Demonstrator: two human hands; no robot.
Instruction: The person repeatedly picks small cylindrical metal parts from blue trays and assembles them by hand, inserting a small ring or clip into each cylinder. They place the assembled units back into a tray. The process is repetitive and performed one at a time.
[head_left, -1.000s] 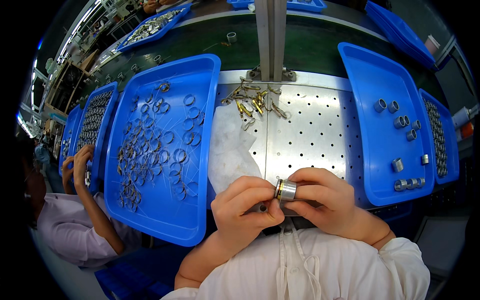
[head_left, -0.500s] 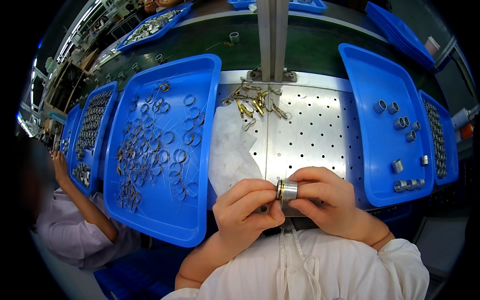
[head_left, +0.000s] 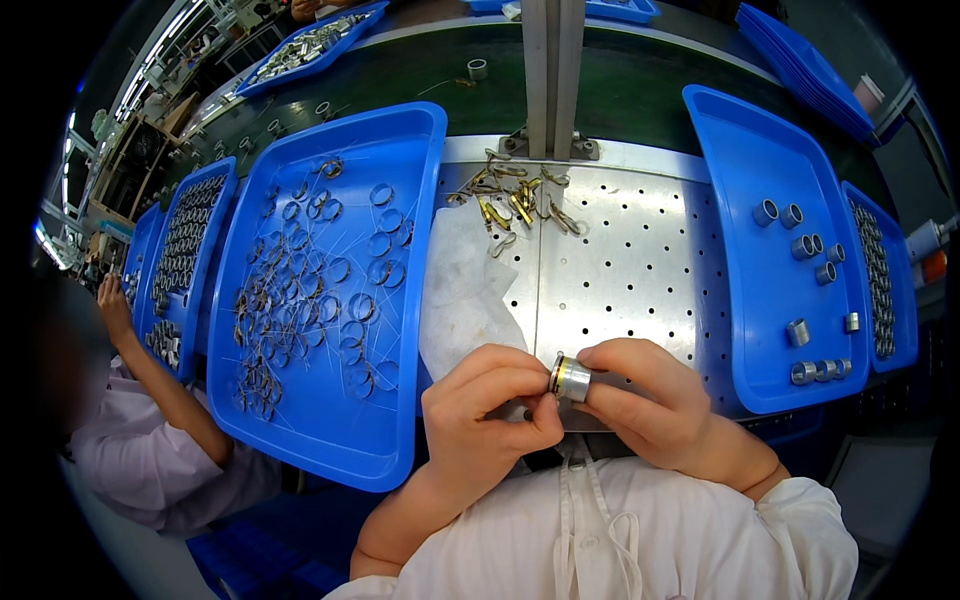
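Note:
A short silver metal sleeve (head_left: 574, 381) with a yellowish band and a dark, thin ring at its left end is held between my two hands, near the front edge of the perforated metal plate (head_left: 640, 270). My left hand (head_left: 488, 402) pinches at the ring end with thumb and fingertips. At the opposite end, my right hand (head_left: 655, 402) grips the sleeve, its index finger over the top. Left of them, a blue tray (head_left: 290, 440) carries many thin wire-tailed rings. A white sheet (head_left: 465, 310) lies beside it, under brass-coloured and wire pieces (head_left: 515, 200).
Another blue tray (head_left: 765, 300) at the right holds several metal sleeves, with a narrower filled tray (head_left: 880, 280) beyond it. A metal post (head_left: 551, 80) rises behind the plate, before a green belt (head_left: 400, 85). At the left, a co-worker's arm (head_left: 175, 395) reaches toward more trays.
The sleeve has tilted, its right end now lower. My right fingers have shifted on it, and my left fingers have moved slightly up and left. The whole view has drifted a little.

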